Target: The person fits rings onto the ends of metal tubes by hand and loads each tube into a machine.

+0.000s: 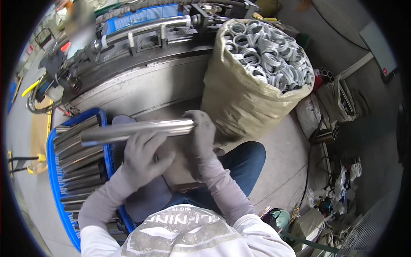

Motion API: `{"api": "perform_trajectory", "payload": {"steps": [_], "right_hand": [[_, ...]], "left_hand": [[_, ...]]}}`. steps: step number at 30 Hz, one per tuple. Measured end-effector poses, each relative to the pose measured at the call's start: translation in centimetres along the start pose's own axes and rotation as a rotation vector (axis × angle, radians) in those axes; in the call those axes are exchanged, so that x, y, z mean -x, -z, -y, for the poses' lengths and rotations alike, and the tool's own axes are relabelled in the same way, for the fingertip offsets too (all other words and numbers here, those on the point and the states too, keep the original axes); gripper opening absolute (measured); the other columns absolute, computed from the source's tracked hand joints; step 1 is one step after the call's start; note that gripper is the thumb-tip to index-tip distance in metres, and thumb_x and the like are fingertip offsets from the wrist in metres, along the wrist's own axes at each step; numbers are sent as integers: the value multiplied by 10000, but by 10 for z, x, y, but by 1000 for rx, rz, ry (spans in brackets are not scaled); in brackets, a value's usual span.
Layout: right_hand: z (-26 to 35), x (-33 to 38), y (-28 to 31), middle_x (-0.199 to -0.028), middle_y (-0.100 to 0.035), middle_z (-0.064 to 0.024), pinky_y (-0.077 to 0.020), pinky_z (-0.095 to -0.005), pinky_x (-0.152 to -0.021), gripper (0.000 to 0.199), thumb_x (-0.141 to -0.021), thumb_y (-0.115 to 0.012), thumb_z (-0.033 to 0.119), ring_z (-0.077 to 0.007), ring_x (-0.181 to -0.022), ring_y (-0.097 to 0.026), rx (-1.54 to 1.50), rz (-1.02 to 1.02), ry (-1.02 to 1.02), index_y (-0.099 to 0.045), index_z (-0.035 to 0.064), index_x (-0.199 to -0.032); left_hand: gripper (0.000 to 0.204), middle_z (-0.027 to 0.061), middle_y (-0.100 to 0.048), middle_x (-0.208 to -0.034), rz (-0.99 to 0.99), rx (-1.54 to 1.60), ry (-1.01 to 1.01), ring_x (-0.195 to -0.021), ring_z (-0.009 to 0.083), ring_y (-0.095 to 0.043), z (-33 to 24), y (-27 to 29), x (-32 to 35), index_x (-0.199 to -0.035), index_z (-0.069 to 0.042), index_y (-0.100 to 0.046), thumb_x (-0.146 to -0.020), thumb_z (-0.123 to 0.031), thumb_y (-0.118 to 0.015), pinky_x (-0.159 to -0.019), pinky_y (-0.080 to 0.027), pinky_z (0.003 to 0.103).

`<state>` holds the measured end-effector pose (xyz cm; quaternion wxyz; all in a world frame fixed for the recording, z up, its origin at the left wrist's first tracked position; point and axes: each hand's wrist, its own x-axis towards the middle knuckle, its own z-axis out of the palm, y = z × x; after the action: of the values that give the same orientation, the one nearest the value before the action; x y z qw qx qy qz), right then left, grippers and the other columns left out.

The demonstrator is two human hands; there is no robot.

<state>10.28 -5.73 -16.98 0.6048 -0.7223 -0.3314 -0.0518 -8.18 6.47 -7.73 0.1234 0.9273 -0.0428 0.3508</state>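
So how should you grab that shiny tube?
Probably wrap a hand around the shiny tube at its middle, from the near side: it's long and straight, so that should balance it. The right hand has its right end.

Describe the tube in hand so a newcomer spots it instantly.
Start at the big beige sack and look left, toward the blue basket. A straight, silvery tube points that way from the right hand, which holds its right end. Unlike the tubes lying in the basket, it is held up in the air.
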Motion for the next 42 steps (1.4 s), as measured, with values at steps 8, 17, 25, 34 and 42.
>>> {"api": "perform_trajectory", "payload": {"steps": [8,17,25,34,42], "right_hand": [[85,-62,77,-1160,-699,-182,-554,-411,-942,363,-891,-704,36,-349,-1037,-694,15,50,334,-657,-18,-1247],[74,-219,199,-1396,-654,-136,-429,-484,-1157,361,-855,-811,253,-403,-1367,-527,1212,-36,364,-754,71,-1162],[117,-176,184,-1253,-721,-159,-557,-420,-932,239,-813,-840,49,-360,-1121,-703,730,68,462,-733,25,-1025],[61,-79,105,-1321,-682,-153,-529,-367,-1043,698,-830,-847,95,-282,-1204,-670,185,908,-40,-547,-8,-1452],[1,-14,41,-1271,-679,-171,-562,-375,-1018,378,-964,-674,50,-281,-1148,-698,-677,278,-401,-613,-34,-1328]], "left_hand": [[416,178,-600,-1396,-776,1264,757,-1284,251,-594,33,28,-43,-1384,18,-573,-1138,-296,-453,-1140,-464,448],[563,156,-668,-1152,108,-7,411,-1052,299,-677,20,65,-63,-1334,-14,-593,-805,-95,-766,-931,-536,428],[575,178,-686,-1048,195,-114,311,-976,388,-682,30,5,0,-1255,-37,-617,-737,-222,-783,-857,-533,500],[514,175,-670,-1034,393,-65,320,-954,362,-690,33,0,-2,-1220,-39,-588,-780,-248,-753,-838,-543,478],[531,138,-679,-1059,503,-134,364,-961,331,-704,30,-15,4,-1218,-79,-601,-779,-322,-777,-832,-561,434]]}}
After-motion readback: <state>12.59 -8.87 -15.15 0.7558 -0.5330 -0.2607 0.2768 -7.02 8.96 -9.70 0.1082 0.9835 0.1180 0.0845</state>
